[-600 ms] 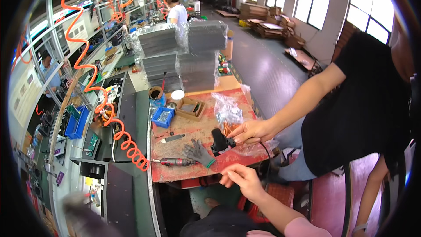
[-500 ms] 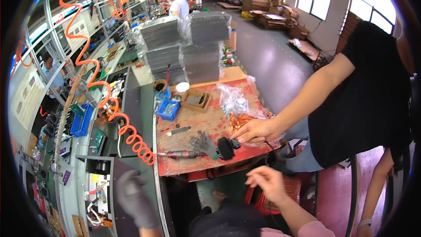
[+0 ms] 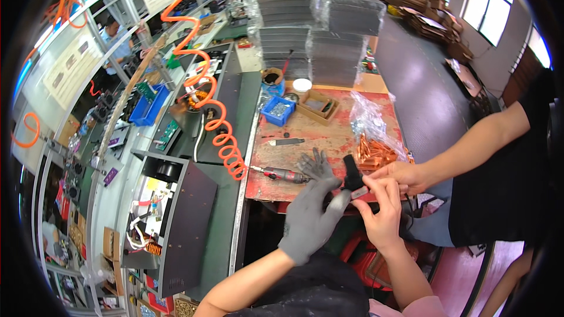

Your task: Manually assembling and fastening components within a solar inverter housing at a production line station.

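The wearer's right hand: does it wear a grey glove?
No, the right hand is bare, while the left hand wears a grey glove.

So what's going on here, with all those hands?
The person's gloved left hand and bare right hand are at a black thing by the near edge of a red table. A co-worker's hand is there too, and I can't tell exactly who is gripping it. Another grey glove and a power tool lie on the table to the left; copper-coloured pieces lie beyond.
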